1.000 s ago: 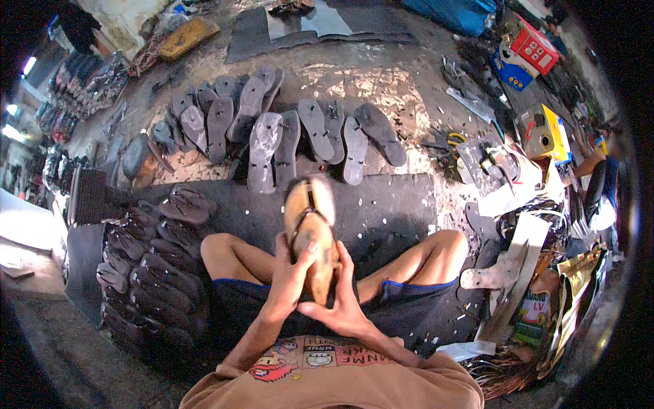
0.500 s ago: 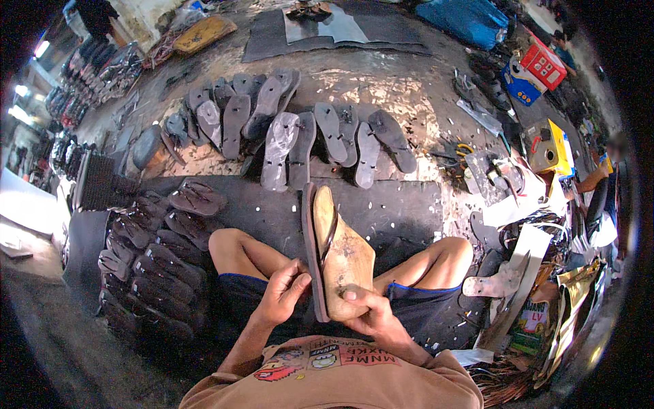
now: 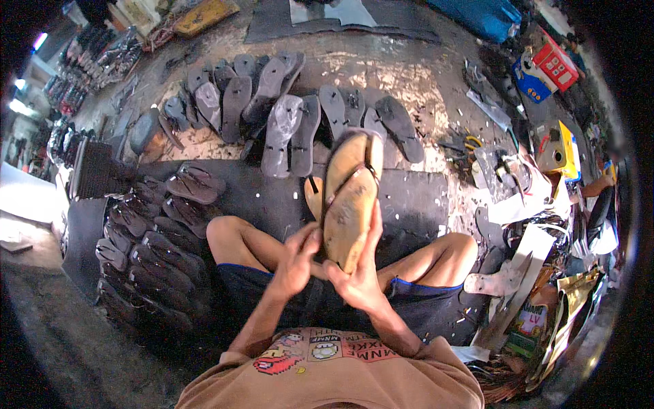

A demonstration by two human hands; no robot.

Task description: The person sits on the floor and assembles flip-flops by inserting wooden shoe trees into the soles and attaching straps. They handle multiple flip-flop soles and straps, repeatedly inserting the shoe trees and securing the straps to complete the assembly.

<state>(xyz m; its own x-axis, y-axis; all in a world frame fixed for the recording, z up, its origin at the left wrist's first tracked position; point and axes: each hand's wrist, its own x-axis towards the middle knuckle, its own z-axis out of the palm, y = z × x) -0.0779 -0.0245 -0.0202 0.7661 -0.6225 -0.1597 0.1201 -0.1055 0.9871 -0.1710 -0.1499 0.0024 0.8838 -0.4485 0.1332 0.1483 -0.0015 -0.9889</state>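
Note:
My right hand [image 3: 357, 283] grips a wooden shoe last [image 3: 347, 221] near its heel end, thumb on its face. The last is tan with dark smudges and points away from me. A dark thong sandal [image 3: 371, 146] is fitted on it, its straps crossing the wood. My left hand [image 3: 296, 259] is closed beside the heel end, its fingers curled; what they hold is hidden. A second tan piece [image 3: 313, 193] with a rounded end and a dark mark shows behind the last on the left, partly covered.
Ahead, dark sandal soles [image 3: 281, 136] stand in a row on the dark mat [image 3: 415, 198]. Finished-looking dark sandals [image 3: 167, 266] are piled at left. To the right lie scraps, pliers [image 3: 471, 142], boxes [image 3: 562, 153] and a long pale strip [image 3: 521, 273]. Another person's arm [image 3: 599, 186] shows at far right.
The last with its sandal has turned from edge-on to show its strapped face and shifted slightly right and away. My right hand has moved round its heel; my left hand has moved right and away.

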